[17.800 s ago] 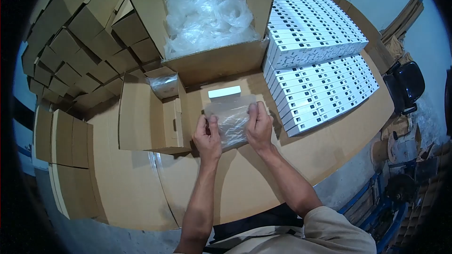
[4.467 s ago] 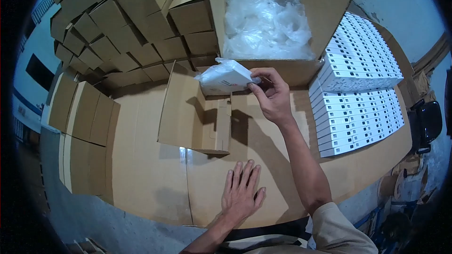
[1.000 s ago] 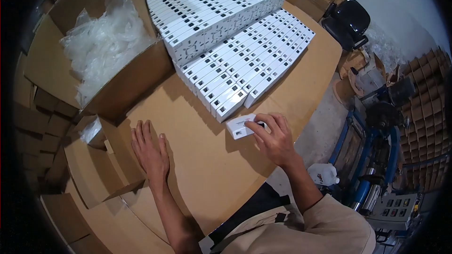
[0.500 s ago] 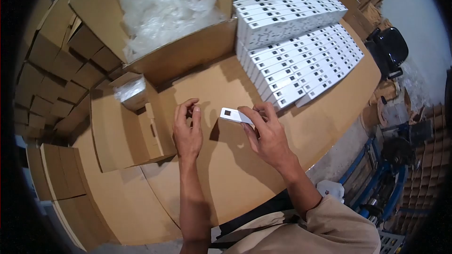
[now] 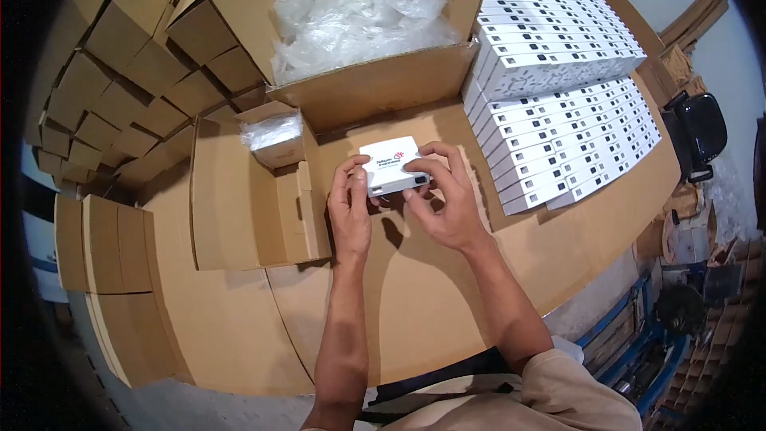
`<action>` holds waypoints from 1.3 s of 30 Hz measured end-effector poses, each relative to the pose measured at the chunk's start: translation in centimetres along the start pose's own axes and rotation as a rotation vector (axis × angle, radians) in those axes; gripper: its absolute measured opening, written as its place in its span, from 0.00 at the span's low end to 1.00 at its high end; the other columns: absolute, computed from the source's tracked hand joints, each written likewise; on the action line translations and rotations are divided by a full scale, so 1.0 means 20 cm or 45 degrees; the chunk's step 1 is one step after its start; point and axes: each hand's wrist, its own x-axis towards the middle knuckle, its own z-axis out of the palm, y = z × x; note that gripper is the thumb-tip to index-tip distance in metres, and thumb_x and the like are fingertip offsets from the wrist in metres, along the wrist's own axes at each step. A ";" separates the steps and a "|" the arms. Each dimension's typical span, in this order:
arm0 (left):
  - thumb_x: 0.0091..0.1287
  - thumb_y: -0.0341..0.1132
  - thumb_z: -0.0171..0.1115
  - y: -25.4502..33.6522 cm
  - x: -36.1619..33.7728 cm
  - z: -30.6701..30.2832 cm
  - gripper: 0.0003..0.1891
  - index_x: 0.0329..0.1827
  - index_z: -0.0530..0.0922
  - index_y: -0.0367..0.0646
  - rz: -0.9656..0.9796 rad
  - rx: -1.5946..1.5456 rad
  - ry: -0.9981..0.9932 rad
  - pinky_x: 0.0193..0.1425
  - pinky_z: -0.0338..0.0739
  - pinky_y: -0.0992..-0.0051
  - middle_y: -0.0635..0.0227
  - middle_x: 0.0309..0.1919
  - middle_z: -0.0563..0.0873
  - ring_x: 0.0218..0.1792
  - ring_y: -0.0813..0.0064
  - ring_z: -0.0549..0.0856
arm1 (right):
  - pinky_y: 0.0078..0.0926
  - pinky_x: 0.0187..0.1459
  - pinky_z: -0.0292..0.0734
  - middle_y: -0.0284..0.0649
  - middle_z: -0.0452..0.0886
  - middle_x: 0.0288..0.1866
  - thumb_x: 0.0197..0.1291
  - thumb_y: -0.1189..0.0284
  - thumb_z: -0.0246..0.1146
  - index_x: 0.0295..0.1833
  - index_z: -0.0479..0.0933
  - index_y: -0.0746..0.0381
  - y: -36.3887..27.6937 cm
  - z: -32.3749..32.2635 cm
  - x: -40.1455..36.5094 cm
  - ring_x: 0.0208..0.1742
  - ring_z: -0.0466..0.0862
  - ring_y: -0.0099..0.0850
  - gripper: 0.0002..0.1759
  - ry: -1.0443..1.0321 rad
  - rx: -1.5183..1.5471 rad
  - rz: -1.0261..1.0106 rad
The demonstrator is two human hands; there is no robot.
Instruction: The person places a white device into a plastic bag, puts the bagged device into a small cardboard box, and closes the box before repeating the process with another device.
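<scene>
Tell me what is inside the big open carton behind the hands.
Crumpled clear plastic bags fill the carton; anything beneath them, and its floor, is hidden.

Print on the small white box point(image 5: 388, 161) was too small to read. The large carton point(image 5: 375, 89) was cut off at its far end by the top edge.

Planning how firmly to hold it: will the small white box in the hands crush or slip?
Probably light: fingertips of left hand and right hand alone hold the small white box. Flat faces: unlikely to roll. Likely thin card, dentable.
</scene>
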 end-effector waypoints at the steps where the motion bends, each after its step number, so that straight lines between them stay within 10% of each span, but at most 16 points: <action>1: 0.83 0.37 0.53 0.00 0.00 0.00 0.16 0.67 0.77 0.40 0.026 0.001 -0.003 0.43 0.77 0.80 0.69 0.42 0.85 0.38 0.82 0.81 | 0.28 0.41 0.86 0.45 0.73 0.64 0.69 0.82 0.63 0.56 0.81 0.65 0.05 0.01 0.00 0.50 0.86 0.32 0.12 0.022 0.102 0.048; 15: 0.73 0.22 0.62 0.00 -0.03 0.04 0.19 0.66 0.75 0.34 0.221 0.543 0.051 0.63 0.82 0.64 0.48 0.56 0.89 0.60 0.62 0.88 | 0.38 0.54 0.85 0.53 0.84 0.49 0.65 0.84 0.67 0.54 0.70 0.70 0.27 0.00 0.00 0.51 0.89 0.43 0.16 0.100 0.096 0.145; 24: 0.71 0.22 0.64 -0.03 -0.03 0.02 0.19 0.64 0.76 0.36 0.310 0.663 0.063 0.62 0.83 0.63 0.48 0.54 0.90 0.58 0.57 0.90 | 0.30 0.55 0.84 0.46 0.84 0.49 0.64 0.85 0.69 0.58 0.70 0.68 0.22 -0.01 0.01 0.53 0.88 0.31 0.20 0.016 -0.052 0.237; 27: 0.72 0.22 0.63 -0.03 -0.02 0.01 0.20 0.66 0.75 0.35 0.177 0.621 0.010 0.65 0.80 0.63 0.50 0.55 0.89 0.61 0.62 0.88 | 0.40 0.54 0.83 0.53 0.84 0.47 0.63 0.86 0.67 0.56 0.68 0.67 0.24 -0.01 0.01 0.51 0.89 0.45 0.19 0.028 -0.020 0.222; 33: 0.71 0.23 0.64 -0.01 -0.03 0.01 0.19 0.64 0.75 0.35 0.168 0.666 0.034 0.62 0.81 0.64 0.50 0.53 0.90 0.58 0.62 0.89 | 0.31 0.57 0.83 0.47 0.85 0.51 0.63 0.86 0.68 0.60 0.69 0.68 0.26 -0.02 0.01 0.54 0.88 0.32 0.23 -0.028 -0.053 0.271; 39: 0.71 0.23 0.65 -0.03 -0.03 0.01 0.20 0.65 0.75 0.36 0.192 0.659 0.037 0.63 0.81 0.63 0.50 0.52 0.90 0.58 0.61 0.89 | 0.39 0.55 0.83 0.52 0.84 0.46 0.63 0.85 0.67 0.57 0.69 0.67 0.25 -0.01 0.01 0.52 0.89 0.45 0.20 0.016 -0.037 0.241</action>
